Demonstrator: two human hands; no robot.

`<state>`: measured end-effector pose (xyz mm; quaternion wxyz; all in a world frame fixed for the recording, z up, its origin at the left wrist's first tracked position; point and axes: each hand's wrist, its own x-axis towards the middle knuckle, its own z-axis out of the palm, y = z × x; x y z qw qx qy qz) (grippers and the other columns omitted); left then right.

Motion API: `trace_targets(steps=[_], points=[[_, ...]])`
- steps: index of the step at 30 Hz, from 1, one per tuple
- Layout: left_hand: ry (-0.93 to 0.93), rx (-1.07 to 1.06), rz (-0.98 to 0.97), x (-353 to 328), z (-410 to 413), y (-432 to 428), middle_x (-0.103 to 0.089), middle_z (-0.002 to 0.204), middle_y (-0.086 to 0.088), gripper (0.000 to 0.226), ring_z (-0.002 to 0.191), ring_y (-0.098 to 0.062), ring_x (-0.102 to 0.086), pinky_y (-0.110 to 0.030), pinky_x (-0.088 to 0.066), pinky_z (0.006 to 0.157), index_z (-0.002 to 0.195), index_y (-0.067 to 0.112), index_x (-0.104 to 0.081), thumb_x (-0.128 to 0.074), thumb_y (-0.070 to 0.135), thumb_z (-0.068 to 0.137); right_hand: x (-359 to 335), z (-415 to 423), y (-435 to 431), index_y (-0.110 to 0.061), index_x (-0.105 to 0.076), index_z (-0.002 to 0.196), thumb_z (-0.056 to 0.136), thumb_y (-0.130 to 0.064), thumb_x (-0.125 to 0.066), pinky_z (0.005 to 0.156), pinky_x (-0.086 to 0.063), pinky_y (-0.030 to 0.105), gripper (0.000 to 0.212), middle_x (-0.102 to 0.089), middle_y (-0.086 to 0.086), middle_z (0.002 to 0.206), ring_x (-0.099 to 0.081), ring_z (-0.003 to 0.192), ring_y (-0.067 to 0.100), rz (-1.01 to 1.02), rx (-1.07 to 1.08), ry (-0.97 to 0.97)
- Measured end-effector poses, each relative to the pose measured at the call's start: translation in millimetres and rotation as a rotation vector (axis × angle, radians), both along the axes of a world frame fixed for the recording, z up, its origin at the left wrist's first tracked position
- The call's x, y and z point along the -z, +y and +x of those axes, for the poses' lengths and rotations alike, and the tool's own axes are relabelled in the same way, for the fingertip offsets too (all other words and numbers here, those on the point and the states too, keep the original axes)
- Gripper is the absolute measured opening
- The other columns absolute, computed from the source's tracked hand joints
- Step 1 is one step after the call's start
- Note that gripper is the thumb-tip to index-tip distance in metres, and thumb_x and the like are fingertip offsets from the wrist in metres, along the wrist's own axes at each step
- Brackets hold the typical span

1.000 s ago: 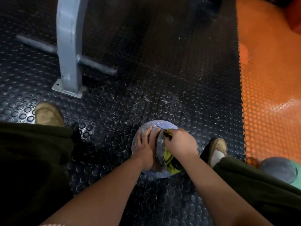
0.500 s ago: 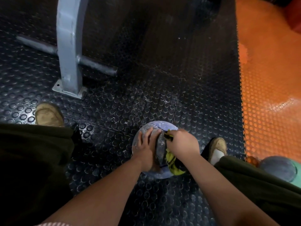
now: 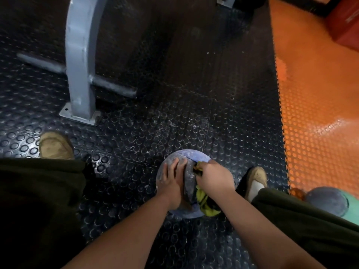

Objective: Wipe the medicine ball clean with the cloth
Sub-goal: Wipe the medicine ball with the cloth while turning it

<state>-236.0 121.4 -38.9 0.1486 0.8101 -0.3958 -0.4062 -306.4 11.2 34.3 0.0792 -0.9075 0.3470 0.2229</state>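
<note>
A dark olive trouser leg (image 3: 29, 200) of matte fabric filled the lower left, and a dusty, scuffed tan left shoe (image 3: 55, 146) poked out above it. Beyond stood a grey-painted, flat-sided metal post (image 3: 79, 65), slightly curved, rising from a flat base plate, with a round grey metal bar (image 3: 114, 88) crossing it. All of this sat on a black rubber floor (image 3: 145, 123) embossed with raised round studs and flecked with white dust.

The round pale-blue medicine ball (image 3: 196, 158) rested on that floor between the person's feet, its dull skin smeared with chalky grey. The left hand (image 3: 172, 183) lay on the ball's upper left side, its fingers straight, slightly spread and pressed flat, gripping nothing. The right hand (image 3: 215, 177) sat on the ball's upper right side, its fingers curled tight round a crumpled yellow-and-black cloth (image 3: 204, 202). One tuft showed at the knuckles, and the rest hung in folds below the wrist against the ball's near side.

Just beside the ball to the right was a tan right shoe (image 3: 256, 179) with a pale patch. Further right ran a glossy orange studded floor (image 3: 320, 123). A dull grey ball (image 3: 328, 200) lay at its near edge, and a blocky red box (image 3: 345, 22) stood in the far corner.
</note>
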Motion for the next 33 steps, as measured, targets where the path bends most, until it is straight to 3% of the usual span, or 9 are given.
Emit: trace_targets(steps=[4, 7, 10, 16, 22, 25, 29, 33], points=[[0.009, 0.004, 0.056, 0.5, 3.4, -2.9, 0.031, 0.155, -0.001, 0.140, 0.143, -0.035, 0.028, -0.055, -0.003, 0.117, 0.148, 0.027, 0.027, -0.085, 0.047, 0.065, 7.2, 36.8, -6.8, -0.012, -0.058, 0.119, 0.095, -0.016, -0.045, 0.070, -0.048, 0.035, 0.027, -0.053, 0.011, 0.117, -0.060, 0.098, 0.030, -0.058, -0.062, 0.022], [-0.037, 0.002, 0.073, 3.1, 1.6, -3.1, 0.030, 0.155, -0.001, 0.142, 0.144, -0.033, 0.027, -0.052, 0.000, 0.120, 0.147, 0.026, 0.029, -0.083, 0.053, 0.064, 7.6, 42.2, -6.2, -0.012, -0.057, 0.120, 0.096, -0.014, -0.045, 0.072, -0.052, 0.039, 0.028, -0.050, 0.011, 0.121, -0.060, 0.098, 0.031, -0.056, -0.081, 0.055], [-0.029, -0.046, -0.044, 9.6, -2.3, -0.7, 0.022, 0.157, 0.001, 0.140, 0.146, -0.032, 0.023, -0.051, 0.001, 0.120, 0.148, 0.031, 0.023, -0.083, 0.056, 0.060, 4.4, 17.2, -1.8, -0.016, -0.057, 0.121, 0.096, -0.019, -0.045, 0.069, -0.047, 0.035, 0.028, -0.049, 0.008, 0.121, -0.060, 0.097, 0.030, -0.025, -0.075, 0.061], [-0.008, -0.007, -0.027, 8.2, -1.3, 3.9, 0.031, 0.154, 0.005, 0.125, 0.144, -0.029, 0.028, -0.048, -0.002, 0.120, 0.147, 0.038, 0.024, -0.078, 0.044, 0.075, -2.6, -7.9, 8.7, -0.024, -0.059, 0.121, 0.094, -0.024, -0.045, 0.065, -0.043, 0.032, 0.030, -0.050, 0.003, 0.119, -0.061, 0.093, 0.029, 0.013, -0.069, 0.047], [-0.047, 0.026, 0.094, 2.7, 5.0, -4.5, 0.033, 0.154, 0.001, 0.142, 0.143, -0.031, 0.029, -0.051, -0.004, 0.120, 0.147, 0.027, 0.028, -0.084, 0.050, 0.064, 12.6, 42.2, -7.0, -0.013, -0.059, 0.120, 0.094, -0.016, -0.046, 0.075, -0.055, 0.044, 0.029, -0.050, 0.010, 0.119, -0.061, 0.096, 0.032, -0.049, -0.042, 0.030], [-0.005, -0.033, 0.007, 7.3, 5.7, -4.5, 0.025, 0.156, 0.001, 0.143, 0.145, -0.031, 0.022, -0.052, -0.004, 0.120, 0.149, 0.029, 0.023, -0.087, 0.050, 0.059, 8.1, 29.7, -5.7, -0.019, -0.058, 0.122, 0.095, -0.023, -0.046, 0.074, -0.051, 0.034, 0.030, -0.051, 0.007, 0.120, -0.060, 0.097, 0.029, 0.025, 0.032, -0.027], [0.019, -0.056, -0.021, 4.5, 0.7, -4.1, 0.025, 0.155, 0.007, 0.127, 0.146, -0.026, 0.022, -0.047, -0.004, 0.119, 0.147, 0.041, 0.019, -0.082, 0.037, 0.071, -2.0, -12.6, 12.0, -0.027, -0.061, 0.120, 0.092, -0.029, -0.048, 0.070, -0.042, 0.028, 0.031, -0.052, 0.000, 0.122, -0.060, 0.100, 0.025, 0.040, 0.050, -0.055], [-0.008, 0.015, 0.029, -1.3, 0.3, -3.0, 0.030, 0.156, 0.002, 0.125, 0.145, -0.027, 0.026, -0.050, -0.005, 0.120, 0.147, 0.036, 0.024, -0.079, 0.033, 0.076, -0.9, -6.8, 6.7, -0.027, -0.062, 0.119, 0.092, -0.029, -0.047, 0.073, -0.046, 0.031, 0.031, -0.053, 0.001, 0.119, -0.060, 0.099, 0.026, 0.032, 0.088, -0.084]])
